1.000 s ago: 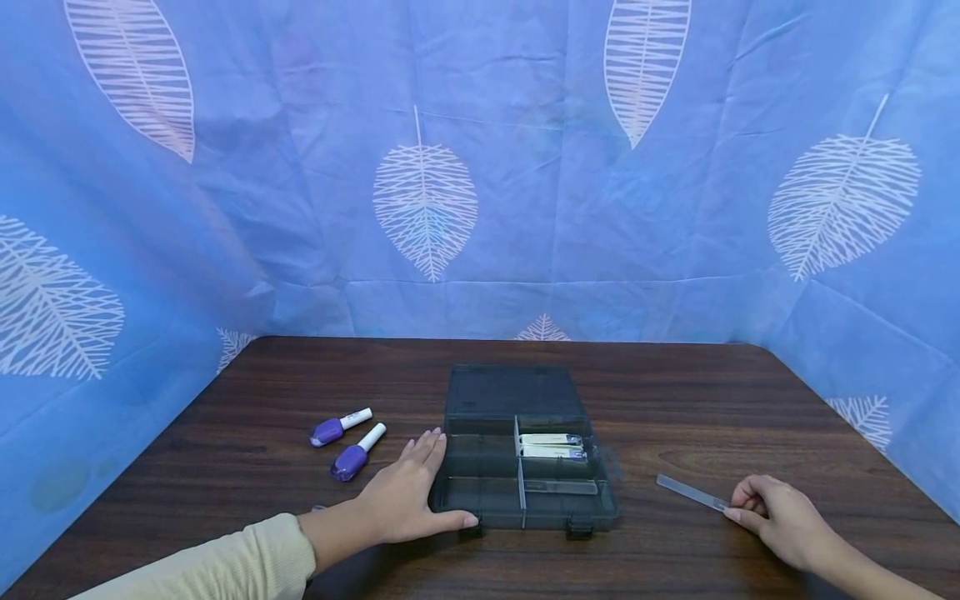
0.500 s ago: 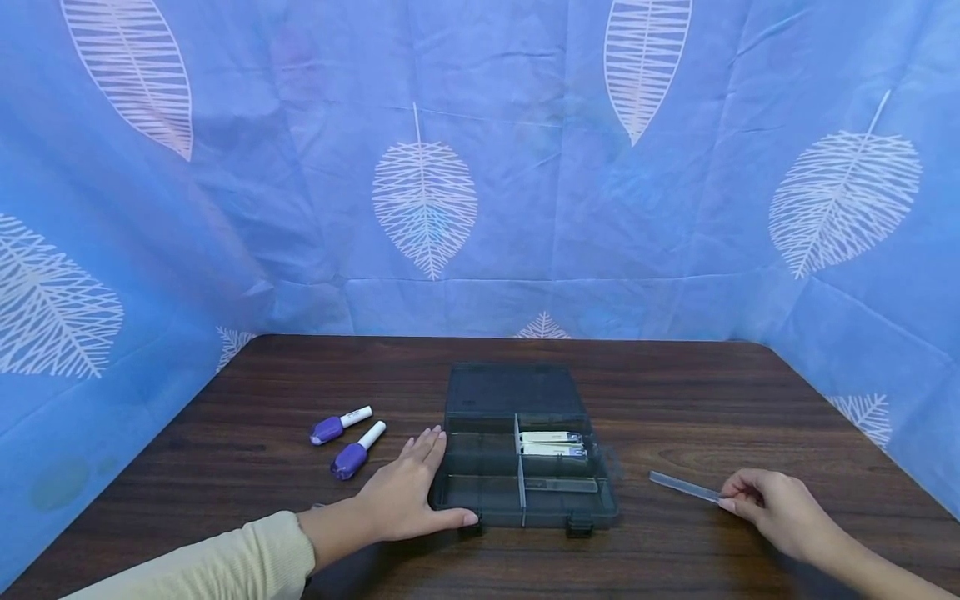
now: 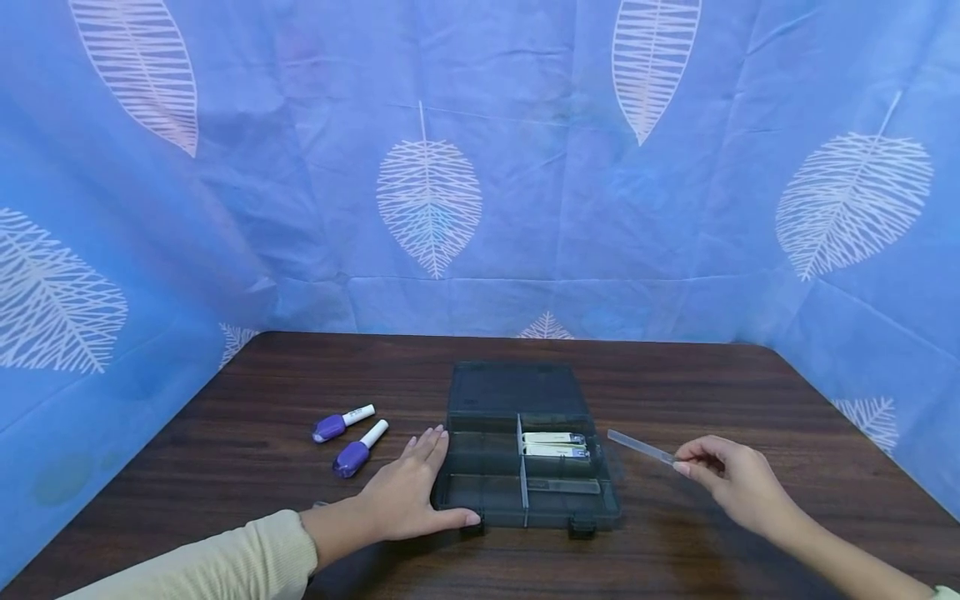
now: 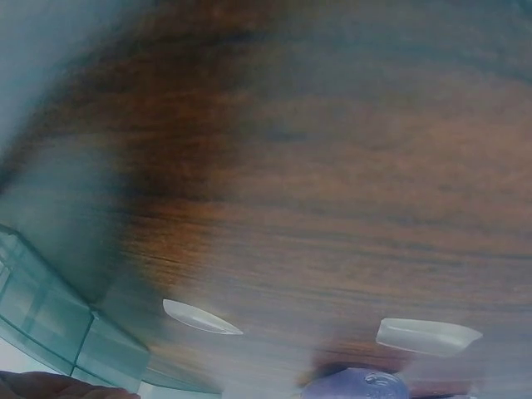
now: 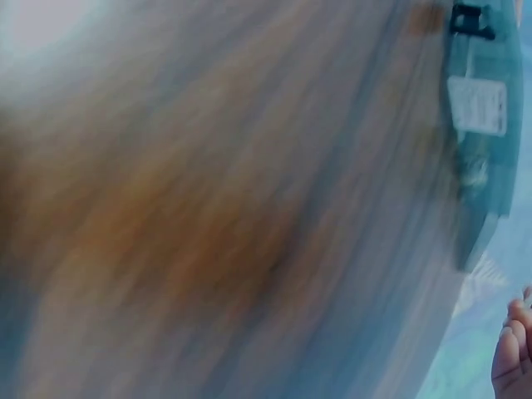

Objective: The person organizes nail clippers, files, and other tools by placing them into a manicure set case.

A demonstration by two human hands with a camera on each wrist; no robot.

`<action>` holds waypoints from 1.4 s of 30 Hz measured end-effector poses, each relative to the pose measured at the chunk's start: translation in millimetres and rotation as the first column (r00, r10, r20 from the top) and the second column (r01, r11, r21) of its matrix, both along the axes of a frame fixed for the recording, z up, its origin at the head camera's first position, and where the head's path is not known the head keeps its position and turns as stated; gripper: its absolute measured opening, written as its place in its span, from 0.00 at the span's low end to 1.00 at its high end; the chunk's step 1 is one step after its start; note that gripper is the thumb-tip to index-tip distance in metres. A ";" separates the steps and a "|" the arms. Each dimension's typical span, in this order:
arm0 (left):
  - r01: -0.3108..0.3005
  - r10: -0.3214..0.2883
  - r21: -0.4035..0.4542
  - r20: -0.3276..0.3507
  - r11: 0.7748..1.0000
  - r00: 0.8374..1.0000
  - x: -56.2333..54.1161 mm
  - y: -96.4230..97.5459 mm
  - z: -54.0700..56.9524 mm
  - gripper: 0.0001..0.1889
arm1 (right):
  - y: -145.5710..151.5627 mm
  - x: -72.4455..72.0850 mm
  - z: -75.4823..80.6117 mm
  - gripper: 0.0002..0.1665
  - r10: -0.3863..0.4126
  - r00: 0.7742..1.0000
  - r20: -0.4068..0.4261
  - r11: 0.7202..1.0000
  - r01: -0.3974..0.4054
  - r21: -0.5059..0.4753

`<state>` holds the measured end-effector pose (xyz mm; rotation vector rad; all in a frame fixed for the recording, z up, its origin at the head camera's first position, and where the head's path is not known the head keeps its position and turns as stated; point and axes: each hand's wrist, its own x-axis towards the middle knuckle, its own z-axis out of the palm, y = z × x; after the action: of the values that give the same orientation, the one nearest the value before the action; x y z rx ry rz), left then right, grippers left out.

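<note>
My right hand (image 3: 738, 483) pinches one end of a translucent nail file (image 3: 639, 447) between thumb and fingers. The file's free end points left, close to the right side of a dark clear divided box (image 3: 498, 518). My left hand (image 3: 401, 500) rests with straight fingers along the box's left side, thumb at its front edge. The box's lid (image 3: 513, 387) is folded back. Nail clippers (image 3: 555, 451) lie in the back right compartment, and a similar clear strip (image 3: 562, 486) lies in the front right one. In the right wrist view, the file is out of sight.
Two purple nail polish bottles (image 3: 352, 458) with white caps lie left of the box. In the left wrist view, two pale pointed pieces (image 4: 428, 335) show near a purple bottle (image 4: 357, 385). A blue leaf-patterned cloth (image 3: 510, 208) hangs behind the dark wooden table (image 3: 360, 358).
My right hand has carried the nail file up and to the left, nearer the box. The left hand has stayed at the box's left side.
</note>
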<state>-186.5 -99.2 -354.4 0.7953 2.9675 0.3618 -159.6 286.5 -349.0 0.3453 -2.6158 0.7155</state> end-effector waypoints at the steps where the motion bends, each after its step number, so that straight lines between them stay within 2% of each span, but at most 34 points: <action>1: 0.002 -0.002 0.000 -0.002 1.000 1.000 0.2 0.3 0.0 0.56 | -4.2 -0.7 1.8 0.06 0.017 1.000 0.000 1.000 -0.017 -0.007; 5: 0.002 -0.002 -0.003 -0.003 1.000 1.000 0.8 0.9 -0.2 0.55 | -19.5 -4.0 5.4 0.07 0.115 0.993 -0.031 0.993 -0.115 -0.020; 11: 0.003 -0.003 -0.003 0.003 1.000 1.000 0.7 1.1 -2.3 0.55 | -35.6 -6.5 6.2 0.07 0.245 0.969 -0.039 0.969 -0.246 -0.024; 19: -0.002 0.002 -0.009 -0.005 1.000 1.000 0.3 0.7 -2.3 0.56 | -47.9 -9.9 7.4 0.06 0.382 0.924 -0.010 0.924 -0.382 0.002; 24: 0.000 0.000 0.001 0.002 1.000 1.000 1.0 0.6 -1.4 0.56 | -54.3 -11.6 7.0 0.05 0.460 0.888 0.000 0.887 -0.459 0.045; 30: -0.003 0.003 -0.005 -0.006 1.000 1.000 -0.2 0.6 -1.7 0.56 | -61.6 -15.3 8.9 0.07 0.521 0.852 -0.046 0.850 -0.514 0.114; 32: -0.003 0.003 -0.004 -0.008 1.000 1.000 -0.4 0.4 -1.6 0.56 | -63.6 -17.1 9.2 0.06 0.543 0.839 -0.036 0.834 -0.534 0.138; 35: -0.002 0.002 0.000 -0.007 1.000 1.000 0.0 0.0 -1.3 0.55 | -66.8 -18.2 9.4 0.04 0.544 0.839 0.028 0.826 -0.541 0.160; 39: 0.004 -0.004 -0.002 -0.008 1.000 1.000 0.8 -0.4 -0.1 0.55 | -70.5 -19.3 11.3 0.03 0.510 0.848 0.142 0.830 -0.529 0.178; 42: 0.004 -0.004 -0.004 -0.009 1.000 1.000 1.0 -0.6 0.9 0.55 | -73.4 -21.1 14.0 0.03 0.497 0.848 0.185 0.826 -0.528 0.200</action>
<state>-185.5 -99.8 -353.6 0.8052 2.9737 0.3532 -180.8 213.1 -335.0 1.1524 -2.7531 0.5833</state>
